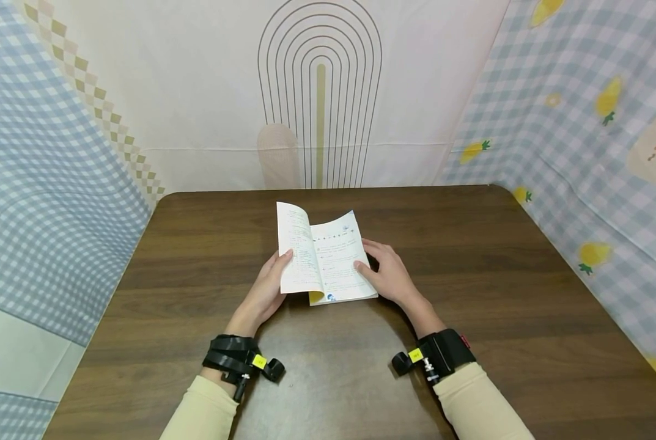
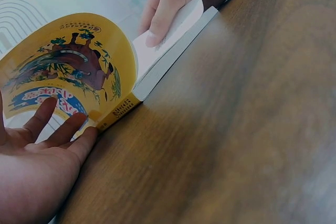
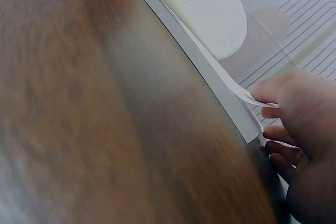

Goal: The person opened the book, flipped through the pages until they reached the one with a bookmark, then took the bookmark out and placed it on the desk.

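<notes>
A person at a brown table [image 1: 184, 256] holds an open book [image 1: 341, 260] that spans the gap between the fingers of both hands, its printed pages facing up; the left hand [image 1: 264, 287] grips the raised side, thumb over the page and fingers spread behind the illustrated yellow cover [image 2: 118, 51], while the right hand [image 1: 389, 272] pinches page edges between thumb and finger; beyond the fingers hangs a white cloth [image 1: 206, 85] printed with arches

Brown wood-grain table [image 1: 498, 275] beneath an open book [image 1: 339, 256]
</notes>
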